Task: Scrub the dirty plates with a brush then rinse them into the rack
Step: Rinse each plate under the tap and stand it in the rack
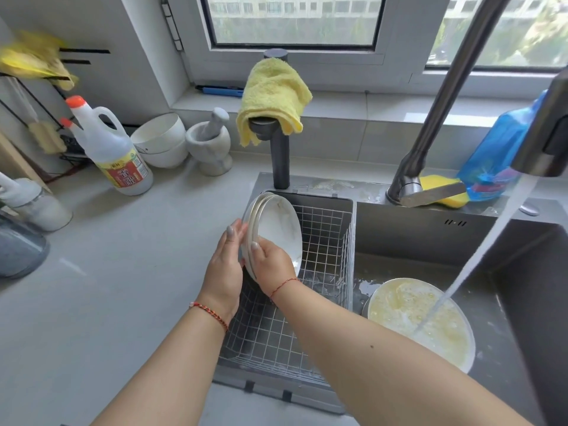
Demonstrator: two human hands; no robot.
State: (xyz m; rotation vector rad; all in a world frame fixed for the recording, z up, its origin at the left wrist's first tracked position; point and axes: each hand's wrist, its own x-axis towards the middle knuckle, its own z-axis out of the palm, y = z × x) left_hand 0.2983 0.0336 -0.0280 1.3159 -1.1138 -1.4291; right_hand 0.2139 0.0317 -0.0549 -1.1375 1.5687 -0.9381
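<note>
Both hands sit over the rectangular white wire-grid rack (322, 272) at its left wall: left hand (226, 269) lies flat with straight fingers against the back of the stack of round white marbled ceramic plates (276, 232), right hand (273, 259) curls its thumb over the front rim, so the plates stand on edge, faces right, rims running near-to-far. Open rack room lies right and toward the viewer; the left wall is tight. Farther right, the round white bowl of yellowish soapy water (421, 321) sits in the dark sink basin (522, 302) under the running stream; no brush visible.
</note>
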